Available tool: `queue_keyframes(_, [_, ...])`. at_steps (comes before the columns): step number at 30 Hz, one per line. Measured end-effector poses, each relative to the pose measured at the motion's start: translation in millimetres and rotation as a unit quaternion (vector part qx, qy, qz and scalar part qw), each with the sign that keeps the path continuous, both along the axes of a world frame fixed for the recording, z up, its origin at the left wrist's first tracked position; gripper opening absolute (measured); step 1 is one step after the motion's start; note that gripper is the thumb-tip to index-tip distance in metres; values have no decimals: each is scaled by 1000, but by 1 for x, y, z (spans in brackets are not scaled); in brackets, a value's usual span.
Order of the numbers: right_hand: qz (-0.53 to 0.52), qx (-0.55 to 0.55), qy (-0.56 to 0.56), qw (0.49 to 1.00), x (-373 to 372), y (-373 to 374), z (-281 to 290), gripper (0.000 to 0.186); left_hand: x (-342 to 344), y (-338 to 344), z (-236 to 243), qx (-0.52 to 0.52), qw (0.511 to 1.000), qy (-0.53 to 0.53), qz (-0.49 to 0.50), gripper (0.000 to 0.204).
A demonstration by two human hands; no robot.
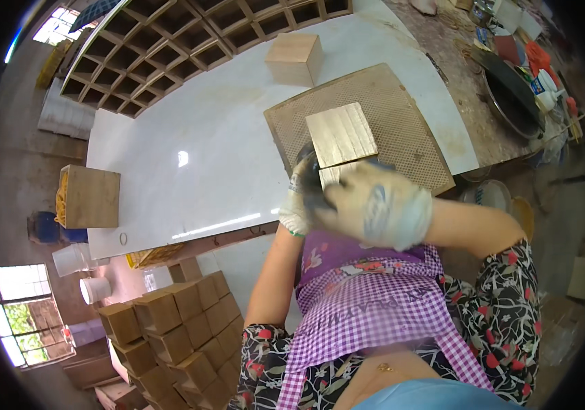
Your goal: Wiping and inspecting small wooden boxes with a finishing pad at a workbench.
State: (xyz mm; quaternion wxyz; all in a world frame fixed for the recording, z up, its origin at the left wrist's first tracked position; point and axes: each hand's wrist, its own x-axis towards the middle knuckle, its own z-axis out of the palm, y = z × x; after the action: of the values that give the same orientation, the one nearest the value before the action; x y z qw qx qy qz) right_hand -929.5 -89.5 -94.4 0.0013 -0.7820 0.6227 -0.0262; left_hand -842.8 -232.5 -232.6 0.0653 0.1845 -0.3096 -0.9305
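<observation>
A gold-coloured, grained square panel (342, 134) lies on a brown perforated mat. Close against its near edge is a second gold piece (335, 173), parted from it by a dark gap; whether they form one box I cannot tell. My left hand (301, 195), in a pale glove with dark fingers, grips the left side of the gold pieces. Reaching over the near piece, my right hand (372, 205) wears a similar glove and covers much of that piece. Motion smears its fingers, and what they hold is hidden.
The perforated mat (412, 130) lies on a white table (190, 184). Beyond it stand a closed wooden box (294, 60) and rows of open box frames (162, 51). A wooden crate (91, 197) is at far left, stacked boxes (190, 328) lower left, a cluttered bench (453, 58) right.
</observation>
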Motion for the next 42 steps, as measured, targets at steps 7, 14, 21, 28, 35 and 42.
queue_keyframes(7, [-227, -35, 25, 973, -72, -102, -6, 28, 6, -9, -14, -727, 679, 15, -100, 58])
queue_keyframes(14, [70, 37, 9, 997, -1, -11, 9, 24, 7, -3, -2, 76, 997, -3, 15, 49])
queue_keyframes(21, [-108, 24, 20, 994, -42, -20, -1, 34, 14, -13, -55, -146, 985, 66, -70, 41])
queue_keyframes(28, [-232, -72, -14, 970, -91, -57, -11, 25, 16, -4, -18, -509, 850, 19, -134, 63])
queue_keyframes(35, [96, -23, -113, 989, 2, 49, -14, 30, 7, 2, -20, -276, 961, -23, 10, 56])
queue_keyframes(42, [-58, -95, -66, 992, -48, 31, 13, 48, 16, -15, -26, -738, 672, 58, 9, 57])
